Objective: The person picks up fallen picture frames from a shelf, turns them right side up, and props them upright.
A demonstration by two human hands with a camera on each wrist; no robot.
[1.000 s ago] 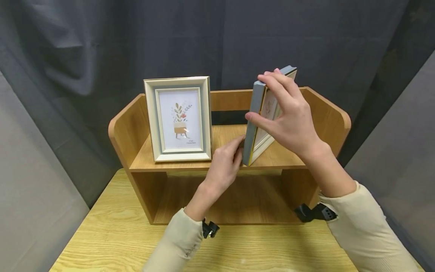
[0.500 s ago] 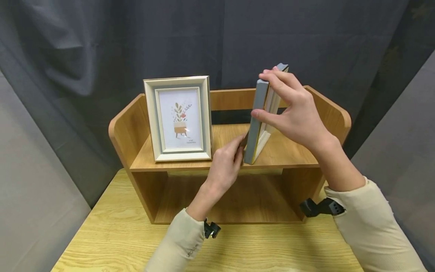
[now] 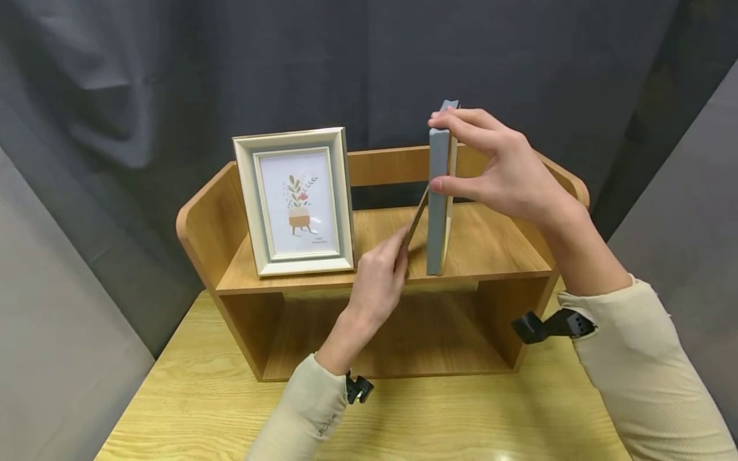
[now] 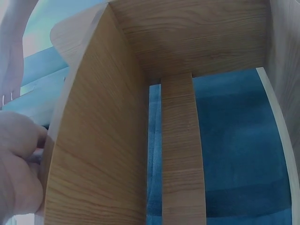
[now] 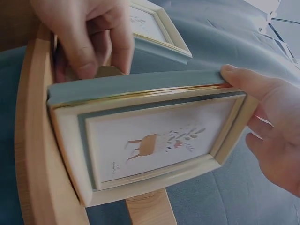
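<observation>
A grey-blue picture frame (image 3: pixel 438 192) stands upright on the top board of a wooden shelf (image 3: pixel 490 246), edge-on to me. My right hand (image 3: pixel 455 153) grips its upper part, thumb on the near edge and fingers over the top. My left hand (image 3: pixel 398 253) pinches the brown back stand (image 3: pixel 416 221), which leans out from the frame's rear. In the right wrist view the frame (image 5: pixel 154 136) shows a plant print, with my left hand (image 5: pixel 89 37) behind it and right hand fingers (image 5: pixel 262 117) on its edge. The left wrist view shows my left hand (image 4: pixel 18 173) beside the shelf wood (image 4: pixel 108 131).
A second cream frame with a plant print (image 3: pixel 291 202) stands on the shelf's left half, and appears in the right wrist view (image 5: pixel 159 28). The shelf has raised side panels and a back rail. It sits on a light wooden table (image 3: pixel 190 410) before a dark curtain.
The held frame has turned from tilted and angled to upright and edge-on. The back stand has swung out from the frame under my left fingers.
</observation>
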